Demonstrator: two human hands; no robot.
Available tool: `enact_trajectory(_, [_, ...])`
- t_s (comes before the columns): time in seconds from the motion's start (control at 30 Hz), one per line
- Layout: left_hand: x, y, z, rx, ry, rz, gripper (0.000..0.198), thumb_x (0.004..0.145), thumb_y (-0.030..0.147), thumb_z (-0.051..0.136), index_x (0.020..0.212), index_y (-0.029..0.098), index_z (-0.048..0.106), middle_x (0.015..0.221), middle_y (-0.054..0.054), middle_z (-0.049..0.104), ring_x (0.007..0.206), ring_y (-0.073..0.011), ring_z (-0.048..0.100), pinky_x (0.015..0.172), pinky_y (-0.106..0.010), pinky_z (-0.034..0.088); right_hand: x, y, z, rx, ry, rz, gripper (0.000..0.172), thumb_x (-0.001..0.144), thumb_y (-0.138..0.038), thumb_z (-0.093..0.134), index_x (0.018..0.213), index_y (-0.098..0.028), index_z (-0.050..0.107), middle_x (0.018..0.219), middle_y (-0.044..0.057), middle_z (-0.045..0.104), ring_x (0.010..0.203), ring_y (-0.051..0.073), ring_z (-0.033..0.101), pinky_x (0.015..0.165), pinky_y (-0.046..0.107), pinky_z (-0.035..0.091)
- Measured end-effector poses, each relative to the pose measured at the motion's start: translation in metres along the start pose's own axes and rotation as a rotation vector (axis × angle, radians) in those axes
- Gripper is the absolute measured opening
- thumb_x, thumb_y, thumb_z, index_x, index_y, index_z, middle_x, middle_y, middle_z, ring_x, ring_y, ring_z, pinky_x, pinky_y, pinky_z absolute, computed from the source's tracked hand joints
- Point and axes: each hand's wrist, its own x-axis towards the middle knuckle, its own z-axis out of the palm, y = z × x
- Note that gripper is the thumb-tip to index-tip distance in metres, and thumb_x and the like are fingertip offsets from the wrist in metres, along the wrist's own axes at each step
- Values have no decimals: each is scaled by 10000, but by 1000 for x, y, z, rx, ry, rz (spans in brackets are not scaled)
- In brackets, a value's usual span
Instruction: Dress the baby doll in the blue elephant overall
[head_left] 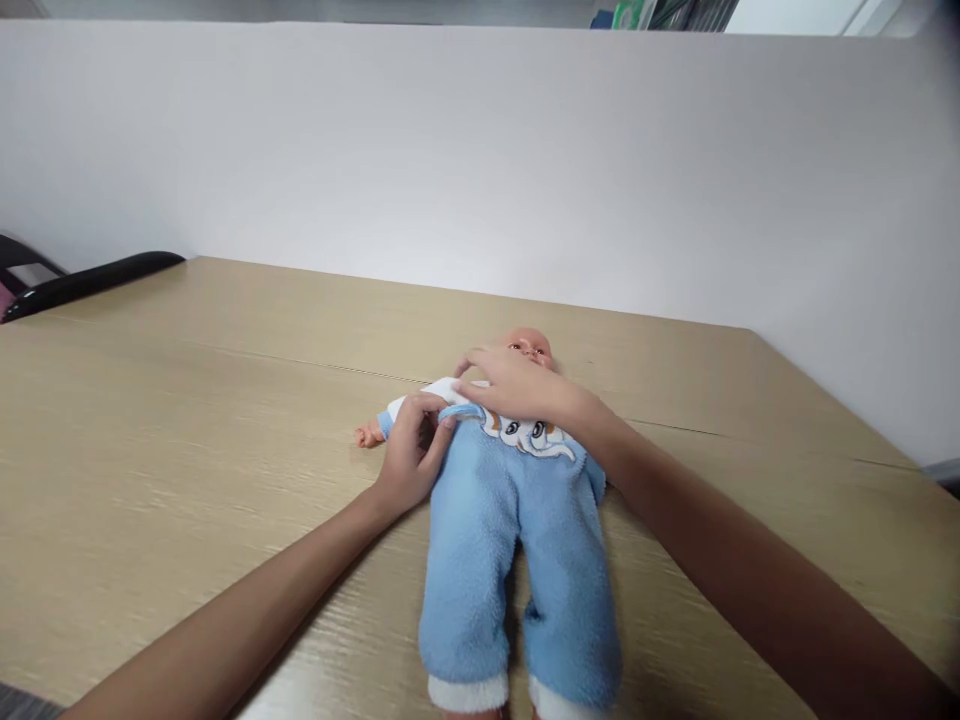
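Observation:
A baby doll lies on its back on the wooden table, its head pointing away from me. It wears fuzzy blue overalls with white cuffs and an animal face on the bib, over a white top. At the bib's left side my left hand pinches the blue edge between thumb and fingers. My right hand reaches across the doll's chest, covering its lower face and neck. Its thumb and fingers are apart, with the tips near the shoulder at the left. The doll's right-side arm is mostly hidden by my forearm.
The light wooden table has thin seams across it. A white partition rises along its back and right side. At the far left stands a black curved object, perhaps a chair part. Green and dark items show above the partition.

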Motion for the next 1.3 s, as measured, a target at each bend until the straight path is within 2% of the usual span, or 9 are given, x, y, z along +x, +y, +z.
enact_trajectory(0.1, [1,1,0,33,15,64,42,1103,254,585,1073,225,591,978,-31,633,901,-167,592,828,-306,494,43,1,10,-59,-267,-194,297,942,-223,738,1239,-216,748,1330,112,767,1152,288,720,945,370,532])
enact_trajectory(0.23, [2,0,0,53,25,34,31,1103,245,584,1087,220,592,982,-31,632,881,-158,591,797,-291,490,70,1,27,-88,-343,-310,258,933,-120,693,1148,-239,772,1189,53,796,976,233,718,764,313,476])
enact_trajectory(0.4, [2,2,1,59,25,8,54,1104,230,576,1058,210,594,947,-16,621,845,-145,582,777,-277,483,59,-1,30,-87,-208,-310,122,942,-201,676,1059,-185,708,1113,97,763,909,237,667,692,318,386])
enact_trajectory(0.6, [2,4,-1,75,23,107,62,1092,175,581,1040,208,573,927,-1,587,834,-132,545,779,-260,482,40,18,27,189,111,-249,260,824,-169,639,1080,-207,660,991,31,736,876,217,667,756,312,429])
enact_trajectory(0.87, [-10,-1,-7,249,82,328,130,1075,189,622,1202,207,640,1233,-96,598,1171,-206,586,1032,-362,496,24,44,20,458,44,-232,367,807,-100,568,1150,-215,634,1075,25,731,1009,214,690,910,337,509])
enact_trajectory(1.0, [-12,-4,-6,119,76,366,134,1102,191,541,1220,209,601,1386,-140,545,1310,-264,561,1124,-481,466,20,38,21,411,30,-270,454,779,-12,526,1157,-202,688,1116,48,764,1051,216,714,931,344,524])
enact_trajectory(1.13, [-10,-9,-1,-55,90,220,117,1140,230,472,1210,229,565,1261,-99,607,1208,-233,606,1065,-455,476,12,21,15,358,77,-255,367,835,-36,580,1126,-199,733,1167,74,780,1082,220,721,930,337,536])
enact_trajectory(1.23, [-9,-10,3,-126,174,-65,144,1148,353,500,1143,237,585,1146,-60,589,1097,-195,596,1002,-376,480,0,9,6,346,40,-45,185,980,-241,660,1156,-206,704,1121,77,788,994,217,731,839,319,539])
enact_trajectory(1.3, [-8,-8,6,-140,221,-285,235,1131,461,535,1095,238,597,1112,-51,592,1080,-190,583,1003,-349,469,-10,4,3,318,-51,72,228,1039,-431,646,1020,-212,704,978,63,790,895,228,720,775,329,512])
